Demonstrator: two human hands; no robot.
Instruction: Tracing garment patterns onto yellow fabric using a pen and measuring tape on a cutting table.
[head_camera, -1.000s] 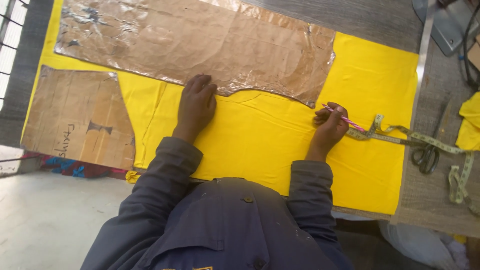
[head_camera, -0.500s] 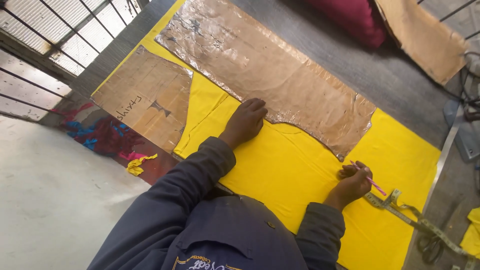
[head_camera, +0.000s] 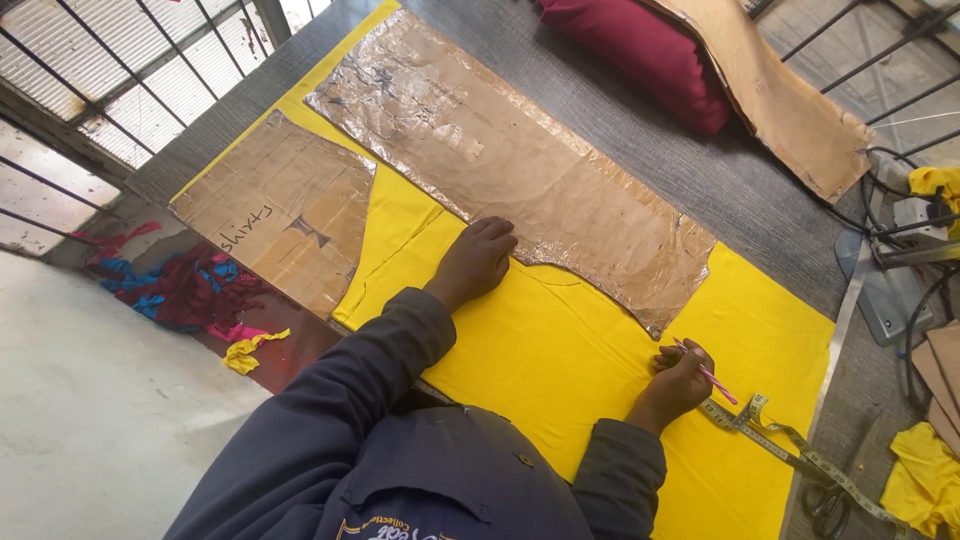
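Note:
A yellow cloth (head_camera: 560, 350) lies spread on a dark table (head_camera: 740, 190). Two cardboard patterns rest on it: a long tape-covered one (head_camera: 500, 150) and a smaller brown one (head_camera: 290, 210) at the left. My left hand (head_camera: 475, 262) lies flat, palm down, on the lower edge of the long pattern. My right hand (head_camera: 680, 378) grips a pink pencil (head_camera: 712, 376) near the right tip of that pattern, with the pencil point on the cloth.
A measuring tape (head_camera: 800, 460) and dark scissors (head_camera: 825, 510) lie to the right of my right hand. A maroon cushion (head_camera: 650, 50) and a cardboard sheet (head_camera: 780, 90) sit at the back. Yellow scraps (head_camera: 925, 475) and cables are far right; coloured scraps (head_camera: 190, 290) lie on the floor.
The view has swung, so the table now runs diagonally. Both hands keep their places on the pattern edge and cloth; the right hand still holds the pencil.

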